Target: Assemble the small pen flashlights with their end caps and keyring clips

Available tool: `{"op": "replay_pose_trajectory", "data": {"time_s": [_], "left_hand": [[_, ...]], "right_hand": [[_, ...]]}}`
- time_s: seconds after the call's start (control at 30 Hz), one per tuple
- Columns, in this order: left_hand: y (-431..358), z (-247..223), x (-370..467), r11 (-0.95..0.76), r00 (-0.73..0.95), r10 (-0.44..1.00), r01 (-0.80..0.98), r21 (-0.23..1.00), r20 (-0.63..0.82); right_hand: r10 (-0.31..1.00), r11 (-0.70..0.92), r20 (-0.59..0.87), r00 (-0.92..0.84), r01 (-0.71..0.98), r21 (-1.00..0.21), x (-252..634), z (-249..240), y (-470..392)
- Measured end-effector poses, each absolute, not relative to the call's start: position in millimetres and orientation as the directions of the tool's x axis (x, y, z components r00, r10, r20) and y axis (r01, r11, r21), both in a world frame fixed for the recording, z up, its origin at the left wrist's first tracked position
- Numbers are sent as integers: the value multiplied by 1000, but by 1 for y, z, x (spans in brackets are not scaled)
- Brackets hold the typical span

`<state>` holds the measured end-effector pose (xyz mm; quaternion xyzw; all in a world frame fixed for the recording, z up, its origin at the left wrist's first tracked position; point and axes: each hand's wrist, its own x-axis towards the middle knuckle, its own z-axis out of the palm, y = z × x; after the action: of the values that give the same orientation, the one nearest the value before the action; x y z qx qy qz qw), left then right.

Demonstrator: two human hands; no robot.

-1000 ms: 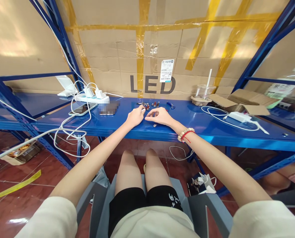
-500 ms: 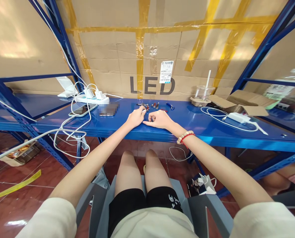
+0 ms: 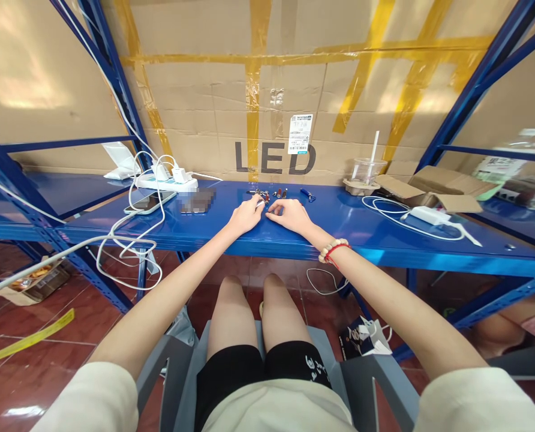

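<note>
Trinkets on bench, just past fingers of L hand & R hand, w/ R curled, both grips unclear

Blue, glossy: the flat metal shelf top. On it we note small slender pieces in red, dark and silvery tones (finer shades too tiny to tell) and a slim blue piece. Behind, we see a tan cardboard sheet crossed by amber-yellow tape strips, with black block letters. We log cream round beads with red cord; black cloth shorts, white-lettered; dark red floor tiles, pale-jointed.
</note>
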<state>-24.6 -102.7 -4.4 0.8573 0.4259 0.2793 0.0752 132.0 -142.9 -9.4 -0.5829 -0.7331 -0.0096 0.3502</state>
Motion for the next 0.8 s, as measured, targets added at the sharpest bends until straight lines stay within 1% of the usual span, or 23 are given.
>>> {"op": "replay_pose_trajectory", "data": {"time_s": [0.17, 0.27, 0.4, 0.53, 0.63, 0.8], "left_hand": [[-104, -4, -25, -637, 487, 763, 678, 367, 425], [-104, -3, -25, -651, 505, 754, 661, 373, 421], [-103, -3, -26, -695, 552, 717, 607, 385, 425], [-101, -4, -26, -738, 592, 674, 542, 401, 442], [-99, -5, -27, -768, 620, 640, 499, 402, 454], [-96, -7, -27, -806, 653, 588, 420, 417, 478]], "right_hand": [[830, 318, 556, -50, 861, -397, 135, -13, -138], [814, 355, 580, -25, 812, -463, 138, -14, -135], [829, 394, 557, 49, 655, -645, 141, -13, -136], [851, 397, 504, 146, 449, -801, 141, -12, -138], [869, 403, 470, 153, 332, -853, 140, -10, -138], [876, 432, 470, 108, 260, -864, 143, -10, -135]]}}
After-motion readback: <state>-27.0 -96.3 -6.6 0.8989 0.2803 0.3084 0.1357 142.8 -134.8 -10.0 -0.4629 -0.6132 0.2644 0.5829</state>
